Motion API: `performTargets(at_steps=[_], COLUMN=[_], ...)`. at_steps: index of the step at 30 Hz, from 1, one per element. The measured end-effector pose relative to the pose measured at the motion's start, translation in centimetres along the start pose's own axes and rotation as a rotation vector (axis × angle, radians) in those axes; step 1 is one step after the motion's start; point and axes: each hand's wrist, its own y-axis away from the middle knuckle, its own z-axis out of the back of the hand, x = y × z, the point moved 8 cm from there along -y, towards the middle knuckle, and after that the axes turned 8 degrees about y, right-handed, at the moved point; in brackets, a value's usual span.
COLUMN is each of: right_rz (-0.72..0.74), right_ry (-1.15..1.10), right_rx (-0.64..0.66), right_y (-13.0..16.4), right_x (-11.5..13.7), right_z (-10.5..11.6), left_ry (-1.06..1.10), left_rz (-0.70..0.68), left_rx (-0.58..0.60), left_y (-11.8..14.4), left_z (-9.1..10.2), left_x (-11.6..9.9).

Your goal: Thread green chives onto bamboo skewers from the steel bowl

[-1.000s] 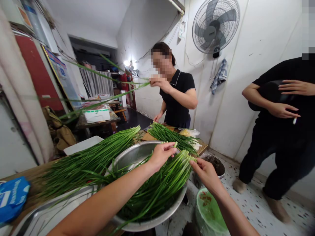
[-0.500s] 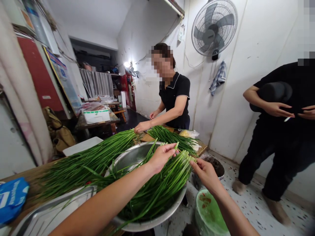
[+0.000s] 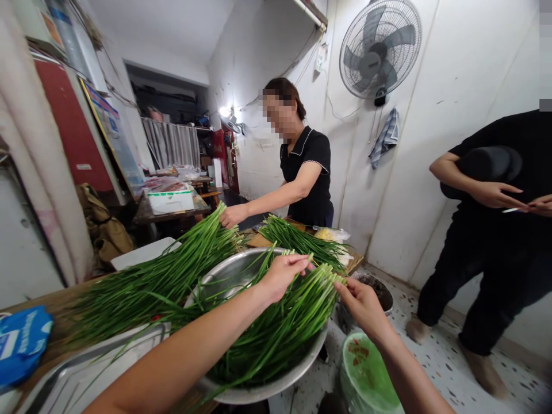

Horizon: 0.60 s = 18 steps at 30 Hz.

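Long green garlic chives [image 3: 276,322] fill a large steel basin [image 3: 297,374], their pale cut ends gathered at its right rim. My left hand [image 3: 284,276] is closed on a few chive stalks above the basin, their ends poking out past the fingertips. At the right rim, my right hand [image 3: 360,296] pinches the pale ends of the chives between thumb and fingers. Across the table, a co-worker's hand [image 3: 234,215] lifts the ends of another chive heap [image 3: 159,287] that lies left of the basin.
A further chive bunch [image 3: 297,238] lies on a board behind the basin. A metal tray [image 3: 107,362] and a blue packet [image 3: 26,342] are at the left. On the floor at right stand a green-lined bin [image 3: 366,368] and a dark-filled bucket [image 3: 379,290]. A person [image 3: 487,230] stands far right.
The co-worker's hand has moved left and raised the chive ends of the left heap. My own hands stay nearly where they were. The standing person's hands have come closer together.
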Motion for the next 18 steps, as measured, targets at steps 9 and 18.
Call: performTargets(at_steps=[9,18], right_rz=[0.003,-0.014], right_ry=[-0.010,-0.001], right_rx=[0.022,0.041], right_y=[0.05,0.10], right_x=[-0.29,-0.59], right_z=[-0.04,-0.11], left_ry=[0.056,0.035], left_rz=[0.026,0.013], left_rx=[0.019,-0.002], left_y=[-0.03,-0.05], left_z=[-0.38,-0.39], left_x=[0.38,0.60])
